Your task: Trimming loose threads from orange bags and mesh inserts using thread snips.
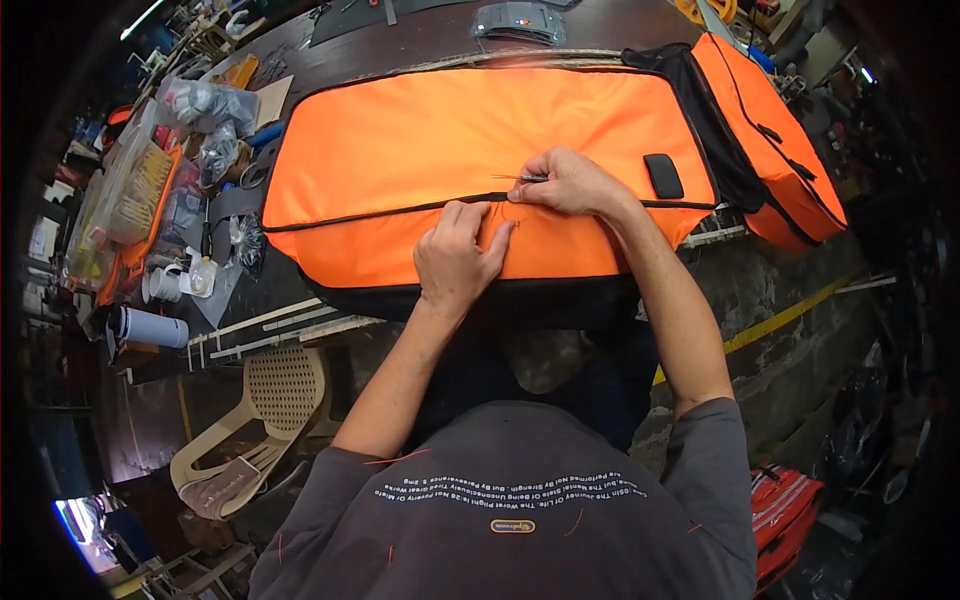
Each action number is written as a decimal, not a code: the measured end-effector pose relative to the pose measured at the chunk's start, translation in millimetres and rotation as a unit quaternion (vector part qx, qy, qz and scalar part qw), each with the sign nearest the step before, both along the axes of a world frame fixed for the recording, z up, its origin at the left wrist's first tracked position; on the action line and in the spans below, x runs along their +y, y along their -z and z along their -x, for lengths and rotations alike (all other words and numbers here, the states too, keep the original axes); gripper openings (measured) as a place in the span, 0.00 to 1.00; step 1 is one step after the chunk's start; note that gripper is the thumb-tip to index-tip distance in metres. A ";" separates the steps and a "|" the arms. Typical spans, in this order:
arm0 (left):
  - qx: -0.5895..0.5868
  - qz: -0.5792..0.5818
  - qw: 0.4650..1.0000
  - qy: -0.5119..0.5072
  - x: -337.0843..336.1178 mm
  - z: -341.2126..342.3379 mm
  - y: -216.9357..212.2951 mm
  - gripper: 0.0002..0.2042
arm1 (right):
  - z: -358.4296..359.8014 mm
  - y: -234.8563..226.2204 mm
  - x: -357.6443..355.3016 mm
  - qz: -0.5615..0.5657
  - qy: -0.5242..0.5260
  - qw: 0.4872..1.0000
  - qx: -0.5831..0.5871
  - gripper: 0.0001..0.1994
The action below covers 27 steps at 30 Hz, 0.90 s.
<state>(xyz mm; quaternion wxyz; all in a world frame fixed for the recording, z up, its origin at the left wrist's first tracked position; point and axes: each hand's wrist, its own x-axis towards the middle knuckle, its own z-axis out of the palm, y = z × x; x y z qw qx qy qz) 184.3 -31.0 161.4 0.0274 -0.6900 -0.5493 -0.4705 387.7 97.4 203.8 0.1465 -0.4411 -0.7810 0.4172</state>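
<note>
A large orange bag [420, 130] with black piping lies across the table in front of me. My left hand [458, 255] is curled over the black piping [380, 215] along the near edge of its top panel, thumb on the orange side below. Just right of it, my right hand [572, 183] pinches close to the same seam. A small dark tool with a metallic glint [534, 179] pokes out of the right fingers; its kind is mostly hidden. Thin orange threads [507, 177] stick out leftward beside it. A black rounded patch [662, 176] sits at the panel's right end.
Another orange and black bag [770, 140] adjoins on the right. At left stand a clear plastic box [140, 195], plastic-wrapped items [205, 105], a mug [162, 284] and a white cylinder [150, 328]. A beige plastic chair [285, 385] is below the table's left side; a red bag [785, 520] lies lower right.
</note>
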 end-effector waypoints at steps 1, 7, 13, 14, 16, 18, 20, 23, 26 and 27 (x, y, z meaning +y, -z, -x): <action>0.008 0.012 1.000 -0.015 2.5 0.2 2.9 0.10 | 1.6 -0.3 0.1 0.002 -0.004 1.000 0.009 0.16; -0.025 0.027 0.999 0.002 11.7 -10.7 7.6 0.07 | -7.5 8.9 -0.2 -0.028 -0.017 0.999 0.042 0.17; -0.073 -0.014 0.996 0.051 0.4 -2.6 6.8 0.08 | -13.8 -28.6 -34.0 -0.178 0.029 0.978 0.103 0.16; -0.073 -0.013 0.996 0.051 -0.7 -2.0 7.1 0.08 | -18.8 -34.1 -39.2 -0.261 0.018 0.963 0.057 0.14; -0.096 -0.029 0.993 0.066 -3.6 -0.3 7.6 0.08 | -25.0 -34.3 -47.9 -0.344 0.001 0.937 0.056 0.14; -0.091 -0.032 0.993 0.068 -7.9 1.3 10.1 0.07 | -30.7 -34.7 -58.3 -0.380 -0.009 0.924 0.046 0.13; -0.084 -0.033 0.993 0.073 -9.1 2.4 9.9 0.08 | -34.0 -35.8 -64.1 -0.422 -0.027 0.905 0.032 0.11; -0.031 -0.071 0.994 0.071 -7.6 1.8 9.2 0.08 | -34.0 -32.0 -67.3 -0.466 -0.058 0.883 0.010 0.09; -0.049 -0.080 0.993 0.075 -5.4 -3.0 6.8 0.08 | -29.9 -29.7 -67.9 -0.489 -0.081 0.869 -0.005 0.08; -0.042 -0.080 0.993 0.079 -5.5 -3.7 4.9 0.08 | -28.5 -29.7 -67.7 -0.509 -0.092 0.855 -0.013 0.08</action>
